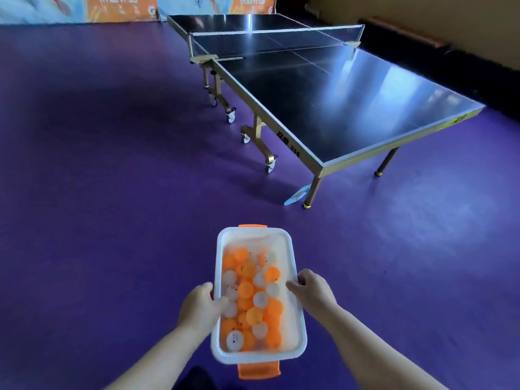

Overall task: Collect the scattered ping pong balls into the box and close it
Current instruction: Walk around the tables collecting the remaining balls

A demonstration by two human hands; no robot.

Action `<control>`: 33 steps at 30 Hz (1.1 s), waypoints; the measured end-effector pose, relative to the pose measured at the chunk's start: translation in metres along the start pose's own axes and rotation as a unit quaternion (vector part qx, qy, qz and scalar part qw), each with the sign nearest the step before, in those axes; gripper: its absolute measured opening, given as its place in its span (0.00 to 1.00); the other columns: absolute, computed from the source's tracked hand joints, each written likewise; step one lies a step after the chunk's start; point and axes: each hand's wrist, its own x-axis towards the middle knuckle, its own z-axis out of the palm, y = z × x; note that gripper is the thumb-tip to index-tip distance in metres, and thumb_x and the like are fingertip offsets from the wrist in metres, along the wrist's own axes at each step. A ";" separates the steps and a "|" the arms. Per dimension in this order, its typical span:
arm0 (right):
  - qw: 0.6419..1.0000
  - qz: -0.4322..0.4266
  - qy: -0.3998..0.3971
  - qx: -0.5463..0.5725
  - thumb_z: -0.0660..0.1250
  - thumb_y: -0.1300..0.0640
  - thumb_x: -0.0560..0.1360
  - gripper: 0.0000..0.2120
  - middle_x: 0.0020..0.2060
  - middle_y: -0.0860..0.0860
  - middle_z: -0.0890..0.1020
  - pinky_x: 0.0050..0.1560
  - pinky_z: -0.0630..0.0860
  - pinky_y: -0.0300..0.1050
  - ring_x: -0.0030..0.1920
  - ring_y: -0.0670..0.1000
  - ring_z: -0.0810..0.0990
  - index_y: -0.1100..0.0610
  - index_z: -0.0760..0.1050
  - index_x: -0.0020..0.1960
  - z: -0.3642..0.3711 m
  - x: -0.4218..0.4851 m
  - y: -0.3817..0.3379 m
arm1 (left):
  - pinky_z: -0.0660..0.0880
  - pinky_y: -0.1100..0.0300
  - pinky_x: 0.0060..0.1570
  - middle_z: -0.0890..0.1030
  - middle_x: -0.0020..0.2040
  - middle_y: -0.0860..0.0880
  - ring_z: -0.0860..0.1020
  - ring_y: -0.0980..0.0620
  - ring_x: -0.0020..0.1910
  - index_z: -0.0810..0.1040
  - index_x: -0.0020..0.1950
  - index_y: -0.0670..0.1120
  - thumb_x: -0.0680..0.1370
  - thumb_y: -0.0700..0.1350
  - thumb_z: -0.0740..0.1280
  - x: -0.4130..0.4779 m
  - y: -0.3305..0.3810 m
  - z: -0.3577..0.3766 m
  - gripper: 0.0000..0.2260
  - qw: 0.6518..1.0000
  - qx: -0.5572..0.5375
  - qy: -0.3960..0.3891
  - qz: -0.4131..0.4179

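My left grip [201,305] is closed on the left long wall of the box [254,358], with the thumb lying over the rim to the inside. My right grip [312,291] holds the right long wall in the same way, thumb over the rim. So the white box is between my two hands, just in front of my body, and its long side points away from me. It has no lid on top. Inside it lie many ping pong balls [253,302], orange and white mixed, and they cover its bottom. An orange latch [259,371] hangs at the near short end, and a second orange latch [252,226] shows at the far short end.

Under the box is the purple floor [112,192]. Further away, to the right, stands a dark ping pong table [351,102] with gold legs on wheels. A flat light blue thing [295,196] lies on the floor just beside its nearest leg; what it is I cannot tell. The net [270,38] crosses the table further back. Behind, along the wall, stand blue and orange banners [121,7].
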 end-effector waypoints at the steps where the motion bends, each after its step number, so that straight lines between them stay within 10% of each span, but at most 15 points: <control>1: 1.000 -0.006 -0.008 -0.004 0.64 0.49 0.70 0.10 0.34 0.47 0.74 0.33 0.65 0.43 0.33 0.48 0.69 0.56 0.70 0.40 -0.003 0.013 -0.006 | 0.56 0.62 0.25 0.63 0.28 0.52 0.60 0.55 0.26 0.59 0.31 0.46 0.72 0.42 0.67 0.012 0.004 0.000 0.17 1.000 -0.003 0.003 -0.008; 33: 0.998 0.019 0.000 -0.055 0.65 0.48 0.74 0.16 0.33 0.46 0.72 0.30 0.61 0.43 0.32 0.47 0.68 0.52 0.61 0.35 -0.056 0.495 -0.266 | 0.59 0.60 0.28 0.64 0.29 0.52 0.61 0.55 0.27 0.59 0.33 0.46 0.72 0.47 0.67 0.598 0.158 -0.061 0.17 0.993 0.023 -0.110 -0.034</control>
